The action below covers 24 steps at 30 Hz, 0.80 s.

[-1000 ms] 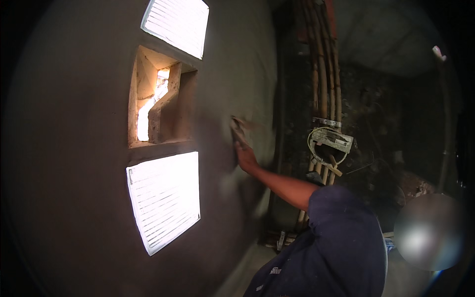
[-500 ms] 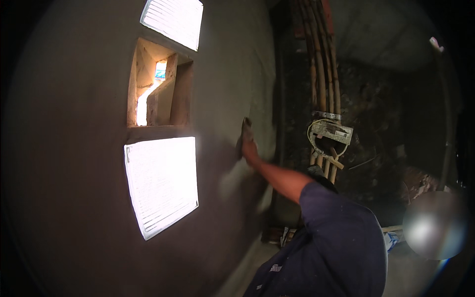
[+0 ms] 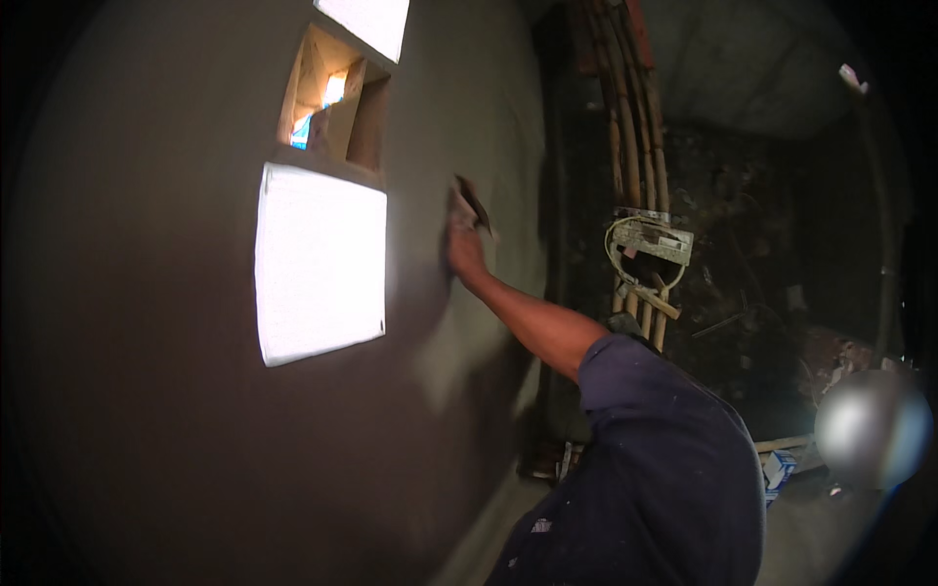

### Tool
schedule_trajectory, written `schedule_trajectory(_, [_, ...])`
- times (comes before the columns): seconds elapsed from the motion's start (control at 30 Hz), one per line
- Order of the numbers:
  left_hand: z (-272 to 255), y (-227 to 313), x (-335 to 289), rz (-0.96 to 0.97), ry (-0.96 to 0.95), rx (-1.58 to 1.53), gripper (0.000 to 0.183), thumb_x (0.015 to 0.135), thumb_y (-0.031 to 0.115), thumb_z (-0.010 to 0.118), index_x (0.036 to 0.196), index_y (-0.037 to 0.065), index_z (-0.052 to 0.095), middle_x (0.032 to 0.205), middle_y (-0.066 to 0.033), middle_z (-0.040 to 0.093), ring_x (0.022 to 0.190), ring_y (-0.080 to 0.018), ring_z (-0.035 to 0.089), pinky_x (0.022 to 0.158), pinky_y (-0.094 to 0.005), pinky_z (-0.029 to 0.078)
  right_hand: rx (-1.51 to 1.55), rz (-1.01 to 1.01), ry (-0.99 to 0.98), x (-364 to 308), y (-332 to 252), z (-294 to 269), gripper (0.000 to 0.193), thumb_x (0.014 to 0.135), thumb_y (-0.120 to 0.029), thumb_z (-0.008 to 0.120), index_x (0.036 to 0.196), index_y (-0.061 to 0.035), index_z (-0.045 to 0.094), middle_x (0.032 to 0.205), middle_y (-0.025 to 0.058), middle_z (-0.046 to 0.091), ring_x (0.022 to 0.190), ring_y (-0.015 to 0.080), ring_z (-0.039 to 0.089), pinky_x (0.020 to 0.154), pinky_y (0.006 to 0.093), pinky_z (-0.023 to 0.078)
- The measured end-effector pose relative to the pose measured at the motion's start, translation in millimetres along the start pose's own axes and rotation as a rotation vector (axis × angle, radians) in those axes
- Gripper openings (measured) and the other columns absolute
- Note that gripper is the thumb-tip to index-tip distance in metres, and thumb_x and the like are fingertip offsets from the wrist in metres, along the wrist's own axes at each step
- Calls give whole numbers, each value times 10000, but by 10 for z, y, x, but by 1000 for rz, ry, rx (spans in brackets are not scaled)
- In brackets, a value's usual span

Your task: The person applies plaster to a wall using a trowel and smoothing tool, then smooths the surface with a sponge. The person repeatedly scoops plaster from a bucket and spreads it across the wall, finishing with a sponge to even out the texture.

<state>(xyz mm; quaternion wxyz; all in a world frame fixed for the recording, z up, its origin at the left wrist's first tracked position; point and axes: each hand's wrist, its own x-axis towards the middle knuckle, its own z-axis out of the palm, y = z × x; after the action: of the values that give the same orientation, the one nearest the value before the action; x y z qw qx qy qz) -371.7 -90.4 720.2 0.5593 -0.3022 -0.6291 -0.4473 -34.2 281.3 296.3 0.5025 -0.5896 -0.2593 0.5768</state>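
Note:
Against the grey plastered wall (image 3: 420,410), my right hand (image 3: 463,239) is closed around a thin, flat, brown-edged plastering trowel (image 3: 475,202). The trowel stands nearly edge-on to me, and motion blurs the hand slightly. Whether the whole blade touches the wall cannot be made out. My right arm (image 3: 537,322) stretches up and leftward from a dark blue sleeve. A lighter patch of wall lies just below the forearm. My left hand is out of view.
Left of the hand, the wall has a bright white panel (image 3: 322,264), a brown-framed opening (image 3: 371,122) and another bright panel (image 3: 371,21). On the right stand bamboo poles (image 3: 630,117) with a dirty box-shaped thing (image 3: 653,237) and a looped cable. A blue-white carton (image 3: 779,470) sits lower right.
My right hand and the trowel have moved up and left along the wall, and the trowel has tilted. The bright panels and the opening appear higher in the picture.

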Motion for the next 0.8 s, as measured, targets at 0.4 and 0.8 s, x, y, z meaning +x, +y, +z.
schedule_trajectory(0.4, [-725, -706, 312, 20, 90, 25, 671, 1030, 480, 207, 1429, -37, 363, 1562, -259, 144, 1453, -403, 108, 1165, -541, 87, -101, -202, -28, -1037, -239, 377, 503, 1018, -371, 320, 1292, -4, 527, 1198, 257, 607, 1127, 403, 579, 975, 420, 433])
schedule_trajectory(0.8, [-968, -1017, 355, 78, 102, 23, 654, 1034, 468, 176, 1418, -9, 404, 1557, -260, 169, 1449, -417, 120, 1156, -562, 95, 65, -160, -308, -2516, -268, 747, 468, 988, -286, 391, 1373, -33, 471, 1399, 220, 467, 1321, 356, 409, 1137, 383, 269])
